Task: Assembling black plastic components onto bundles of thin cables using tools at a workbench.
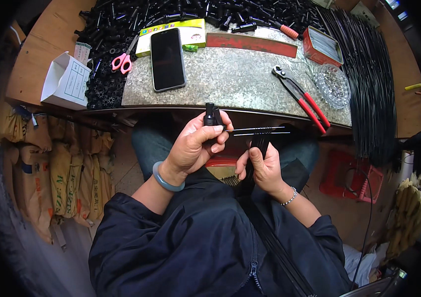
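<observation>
My left hand [198, 140], with a blue-grey bangle on its wrist, is closed around a short black tubular part [210, 117] that stands upright between thumb and fingers. Two thin shiny rods [270, 130] reach from beside that hand across to the right. My right hand [265, 171], wearing a beaded bracelet, grips a bundle of thin black rods [260, 141] whose upper ends show above the thumb. The bundle's lower length trails down over my lap [274, 232]. Both hands are above my lap, just in front of the table edge. Whether the shiny rods enter the tube is hidden by my fingers.
Along the table [240, 74] lie a phone [168, 59], pink scissors [123, 60], red-handled pliers [304, 99], a glass dish [332, 85] and a red strip [250, 44]. Black parts [136, 17] heap behind; long black rods [373, 84] hang off the right side.
</observation>
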Motion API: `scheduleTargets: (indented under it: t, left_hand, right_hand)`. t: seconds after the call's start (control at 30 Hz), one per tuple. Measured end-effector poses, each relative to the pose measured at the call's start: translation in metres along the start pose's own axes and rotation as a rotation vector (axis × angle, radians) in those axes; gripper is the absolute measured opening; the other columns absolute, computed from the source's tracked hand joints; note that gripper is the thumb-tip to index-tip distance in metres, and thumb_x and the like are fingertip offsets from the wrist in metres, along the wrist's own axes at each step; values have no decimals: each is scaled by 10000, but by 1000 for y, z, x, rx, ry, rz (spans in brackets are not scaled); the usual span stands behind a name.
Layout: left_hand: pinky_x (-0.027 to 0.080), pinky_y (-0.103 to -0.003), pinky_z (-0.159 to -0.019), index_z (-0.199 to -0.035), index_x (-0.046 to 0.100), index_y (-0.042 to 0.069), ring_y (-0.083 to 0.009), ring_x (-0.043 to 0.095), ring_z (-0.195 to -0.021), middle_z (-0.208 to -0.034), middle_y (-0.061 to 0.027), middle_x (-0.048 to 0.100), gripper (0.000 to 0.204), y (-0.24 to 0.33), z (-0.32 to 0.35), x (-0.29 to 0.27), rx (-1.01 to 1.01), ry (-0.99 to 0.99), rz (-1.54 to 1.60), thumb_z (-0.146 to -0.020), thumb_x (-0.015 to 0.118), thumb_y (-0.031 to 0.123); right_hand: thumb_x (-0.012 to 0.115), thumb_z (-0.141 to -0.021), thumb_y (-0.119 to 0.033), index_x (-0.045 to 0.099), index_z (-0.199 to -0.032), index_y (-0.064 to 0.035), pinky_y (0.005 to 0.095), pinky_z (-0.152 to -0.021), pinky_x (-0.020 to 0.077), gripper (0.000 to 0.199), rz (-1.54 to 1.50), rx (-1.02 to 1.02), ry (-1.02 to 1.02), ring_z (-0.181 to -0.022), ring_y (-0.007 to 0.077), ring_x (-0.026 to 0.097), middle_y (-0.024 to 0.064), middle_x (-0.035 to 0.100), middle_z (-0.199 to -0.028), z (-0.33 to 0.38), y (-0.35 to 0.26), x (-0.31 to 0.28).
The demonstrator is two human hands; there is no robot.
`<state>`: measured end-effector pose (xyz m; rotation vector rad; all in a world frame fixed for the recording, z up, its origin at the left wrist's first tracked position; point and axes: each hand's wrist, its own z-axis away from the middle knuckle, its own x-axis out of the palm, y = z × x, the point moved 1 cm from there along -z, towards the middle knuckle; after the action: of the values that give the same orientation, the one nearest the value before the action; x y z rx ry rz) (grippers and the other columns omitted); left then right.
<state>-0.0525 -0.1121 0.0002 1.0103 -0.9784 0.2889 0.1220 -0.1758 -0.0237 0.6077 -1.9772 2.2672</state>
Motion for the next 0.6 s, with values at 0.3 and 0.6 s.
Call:
scheduleTargets:
  t: [0.3, 0.6]
  left_hand:
    - [376, -180, -529, -999, 545, -14, -71, 459, -655, -957, -92, 528, 197, -3, 5, 0, 44, -67, -88, -940, 522, 172]
    - [385, -192, -549, -1041, 563, -4, -85, 473, -653, -952, -93, 541, 248, -10, -1, -1, 59, -115, -128, -928, 547, 216]
  right_hand:
    - [450, -955, -362, 392, -1030, -42, 219, -492, 458, 333, -11, 1, -22, -495, 146, 556, 135, 602, -669, 2, 1, -3]
    - [463, -950, -365, 418, -998, -34, 219, -500, 463, 338, -9, 19, -57, -508, 147, 568, 139, 612, -683, 0, -1, -1]
